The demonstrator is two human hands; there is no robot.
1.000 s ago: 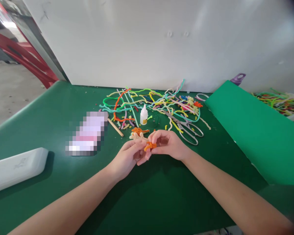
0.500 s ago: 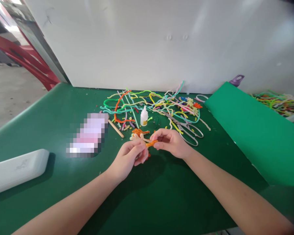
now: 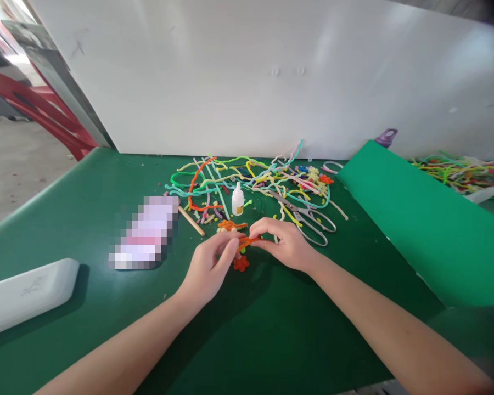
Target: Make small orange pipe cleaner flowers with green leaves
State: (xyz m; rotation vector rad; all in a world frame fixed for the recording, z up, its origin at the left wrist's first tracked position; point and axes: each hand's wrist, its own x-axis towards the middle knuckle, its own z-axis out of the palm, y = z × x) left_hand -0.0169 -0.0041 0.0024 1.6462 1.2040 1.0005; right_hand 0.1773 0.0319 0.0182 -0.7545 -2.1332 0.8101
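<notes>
My left hand point(image 3: 212, 260) and my right hand point(image 3: 284, 241) both pinch a bent orange pipe cleaner point(image 3: 247, 241) between thumb and fingers. Its exact shape is partly covered by the fingertips. Just below it on the table lies a small red-orange flower shape point(image 3: 241, 264), with a bit of bright green beside it. Behind my left fingers rests another orange pipe-cleaner piece point(image 3: 230, 225), with a pale one partly hidden next to it. A small white glue bottle point(image 3: 237, 200) stands upright beyond my hands.
Scissors point(image 3: 302, 211) lie behind my right hand, by a tangle of coloured pipe cleaners point(image 3: 247, 170). A wooden stick point(image 3: 191, 221), a blurred-out phone point(image 3: 146, 233) and a white case point(image 3: 33, 293) lie to the left. A green sheet point(image 3: 428, 230) covers the right side. A white board point(image 3: 230, 77) stands behind.
The orange pipe cleaner has been turned between my fingers, and my left hand has shifted slightly, leaving the red-orange flower more visible. The whole view has moved a little.
</notes>
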